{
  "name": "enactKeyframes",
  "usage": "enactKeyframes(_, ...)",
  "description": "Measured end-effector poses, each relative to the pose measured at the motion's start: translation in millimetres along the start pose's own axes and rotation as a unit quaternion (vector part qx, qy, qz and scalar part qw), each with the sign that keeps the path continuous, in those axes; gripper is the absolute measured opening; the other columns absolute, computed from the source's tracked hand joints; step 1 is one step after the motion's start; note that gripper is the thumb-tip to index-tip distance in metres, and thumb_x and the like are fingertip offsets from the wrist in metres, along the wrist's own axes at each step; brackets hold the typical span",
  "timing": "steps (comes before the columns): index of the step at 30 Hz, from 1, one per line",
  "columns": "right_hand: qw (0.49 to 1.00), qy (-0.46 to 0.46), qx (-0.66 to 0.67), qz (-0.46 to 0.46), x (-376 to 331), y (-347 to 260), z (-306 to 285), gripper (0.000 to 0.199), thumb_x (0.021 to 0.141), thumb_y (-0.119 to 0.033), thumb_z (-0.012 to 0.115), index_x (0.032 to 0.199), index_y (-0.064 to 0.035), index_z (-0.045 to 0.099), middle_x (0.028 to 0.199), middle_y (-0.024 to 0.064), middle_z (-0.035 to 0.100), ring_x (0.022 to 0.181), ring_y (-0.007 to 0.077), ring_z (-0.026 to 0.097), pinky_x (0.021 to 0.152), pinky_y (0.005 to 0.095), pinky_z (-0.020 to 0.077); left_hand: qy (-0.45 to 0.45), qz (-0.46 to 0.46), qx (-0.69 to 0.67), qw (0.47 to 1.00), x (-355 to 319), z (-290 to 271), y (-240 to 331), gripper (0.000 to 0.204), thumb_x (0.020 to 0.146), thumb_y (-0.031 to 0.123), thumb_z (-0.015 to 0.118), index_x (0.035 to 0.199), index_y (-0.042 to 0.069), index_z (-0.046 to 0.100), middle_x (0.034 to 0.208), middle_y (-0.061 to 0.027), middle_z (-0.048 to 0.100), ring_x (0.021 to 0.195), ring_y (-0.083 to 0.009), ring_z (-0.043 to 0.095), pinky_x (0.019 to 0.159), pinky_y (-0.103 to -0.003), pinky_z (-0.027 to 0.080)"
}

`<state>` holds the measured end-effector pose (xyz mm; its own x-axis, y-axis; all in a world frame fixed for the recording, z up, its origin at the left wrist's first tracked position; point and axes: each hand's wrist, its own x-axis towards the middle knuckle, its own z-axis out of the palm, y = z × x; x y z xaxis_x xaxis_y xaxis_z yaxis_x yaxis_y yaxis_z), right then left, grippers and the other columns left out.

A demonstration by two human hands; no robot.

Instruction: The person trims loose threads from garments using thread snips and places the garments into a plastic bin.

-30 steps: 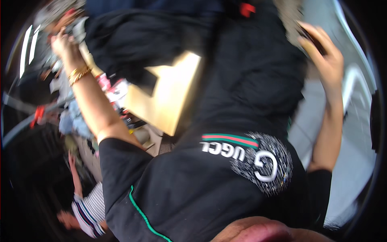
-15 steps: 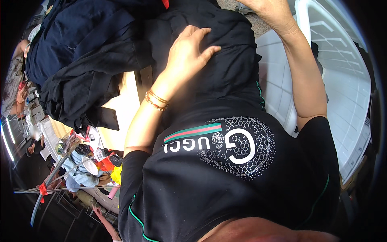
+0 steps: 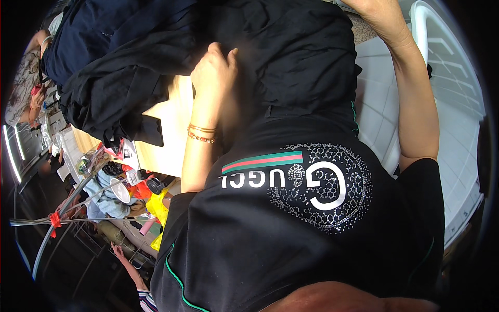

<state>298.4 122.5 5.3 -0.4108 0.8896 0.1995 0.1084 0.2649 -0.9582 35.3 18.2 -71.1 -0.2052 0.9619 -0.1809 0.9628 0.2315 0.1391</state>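
Note:
My left hand (image 3: 214, 73) is by the light wooden table's edge, between a heap of dark cloth and the black cloth over my lap. Its fingers curl downward and look closed; their tips and anything in them are hidden against the dark fabric. Black cloth (image 3: 306, 57) spreads in wrinkled folds across my lap. Left of it, navy cloth (image 3: 130, 26) and black cloth (image 3: 114, 73) are heaped on the table (image 3: 176, 114). At the top edge, only the wrist and back part of my right hand (image 3: 371, 8) show; its fingers are cut off.
A large white plastic basket (image 3: 452, 125) stands at my right. Beyond the table at left are a white cup-like container (image 3: 120, 191), yellow plastic (image 3: 157, 208) and a metal rod tied with red strips (image 3: 55, 221). Other people's arms (image 3: 130, 270) show at the left.
My left hand has drawn back left toward the table edge, its spread fingers now curled. The view has shifted slightly; my right arm stays raised at the top right.

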Motion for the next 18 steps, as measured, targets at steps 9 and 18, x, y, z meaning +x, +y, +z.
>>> enactKeyframes(9,0.995,-0.040,0.033,0.089,-1.3,-7.9,7.9,0.032,0.089,-0.009,0.072,0.118,0.0033,0.066,0.092,0.0027,0.069,0.080,0.0071,0.060,0.072,0.0203,0.0480,0.074,0.167,-0.516,0.837,-26.9,-62.4,44.9,0.011,0.091,0.010,0.068,0.097,0.002,0.064,0.083,-0.0061,0.068,0.076,-0.0102,0.063,0.070,-0.026,0.051)
enactKeyframes(18,0.969,-0.185,-0.134,0.094,-9.1,10.0,31.4,0.054,0.081,-0.018,0.078,0.129,-0.0023,0.060,0.077,-0.0022,0.045,0.073,0.0067,0.044,0.063,0.0231,0.0382,-0.187,0.424,-0.430,0.775,-49.9,-22.9,114.6,0.030,0.091,0.009,0.064,0.121,0.004,0.060,0.107,-0.0134,0.066,0.103,-0.0275,0.065,0.087,-0.039,0.053)
